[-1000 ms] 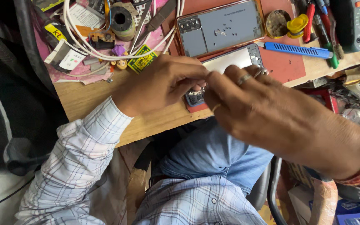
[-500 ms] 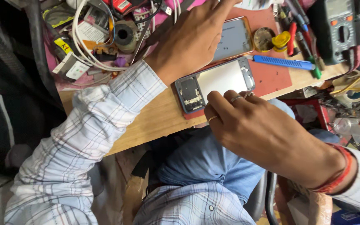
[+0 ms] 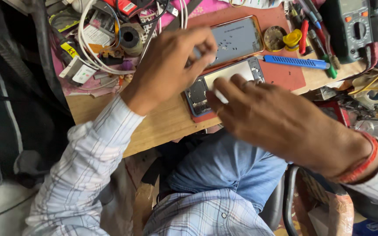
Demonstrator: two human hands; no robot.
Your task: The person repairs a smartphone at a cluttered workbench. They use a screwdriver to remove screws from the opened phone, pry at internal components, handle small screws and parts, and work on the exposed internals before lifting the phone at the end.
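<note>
The right hand (image 3: 281, 120) lay nearest the camera, palm down, fingers extended and spread loosely over the near end of the opened phone (image 3: 226, 85); it gripped nothing, and its fingertips touched the phone's pale inner plate. The opened phone rested on a red mat (image 3: 287, 74) at the front edge of the wooden bench (image 3: 162, 124), its exposed circuit section toward the left, partly hidden under both hands. The left hand (image 3: 169, 70) was positioned just beyond and to the left of the phone, fingers curled and pinched together at the tips; whether they held a small part could not be determined. Directly behind the opened phone lay a second phone panel (image 3: 237, 39) with an orange rim, its near corner covered by the left hand's fingertips. A blue-handled tool (image 3: 296, 62) lay to the right on the mat. Farther back stood a yellow spool (image 3: 292, 39), a multimeter (image 3: 351, 26), and, at far left, white cables (image 3: 88, 52).
</note>
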